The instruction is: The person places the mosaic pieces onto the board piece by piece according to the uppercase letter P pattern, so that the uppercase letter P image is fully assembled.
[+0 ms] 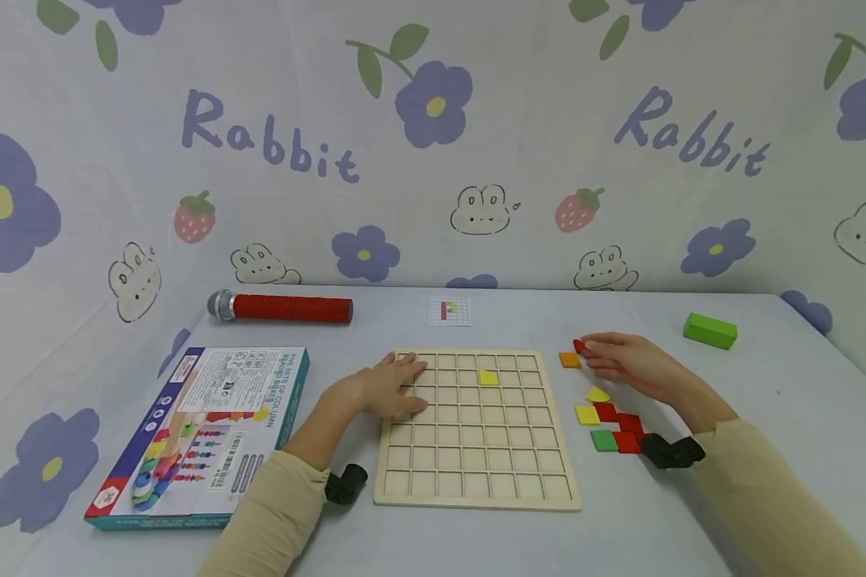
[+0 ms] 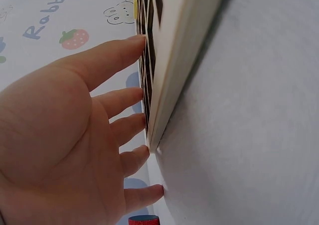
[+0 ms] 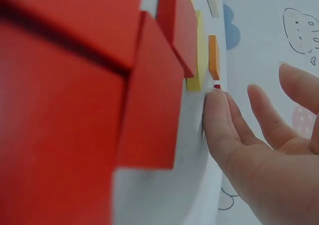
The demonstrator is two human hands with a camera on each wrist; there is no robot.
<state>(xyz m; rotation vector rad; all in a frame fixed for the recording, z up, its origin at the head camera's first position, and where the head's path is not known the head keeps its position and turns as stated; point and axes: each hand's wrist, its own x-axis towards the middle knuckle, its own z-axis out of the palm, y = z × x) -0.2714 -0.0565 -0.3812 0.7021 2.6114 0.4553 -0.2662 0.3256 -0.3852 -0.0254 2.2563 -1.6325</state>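
Observation:
My left hand (image 1: 393, 387) rests with spread fingers on the upper left corner of a wooden grid board (image 1: 476, 507). In the left wrist view its fingertips (image 2: 134, 43) touch the board's edge and the white surface. One yellow quarter-round tile (image 1: 487, 377) lies in a cell near the board's top. To the right of the board, my right hand (image 1: 631, 365) pinches a small red tile (image 1: 579, 345) between thumb and fingers; most of that tile is hidden. Just below it lies an orange tile (image 1: 569, 360).
Nearer the front right are a yellow rounded tile (image 1: 597, 394), a yellow square (image 1: 588, 415), a green square (image 1: 604, 441) and several red tiles (image 3: 154, 100). A pattern card (image 1: 450, 312), red microphone (image 1: 289, 308), boxed set (image 1: 202, 433) and green block (image 1: 710, 330) surround the board.

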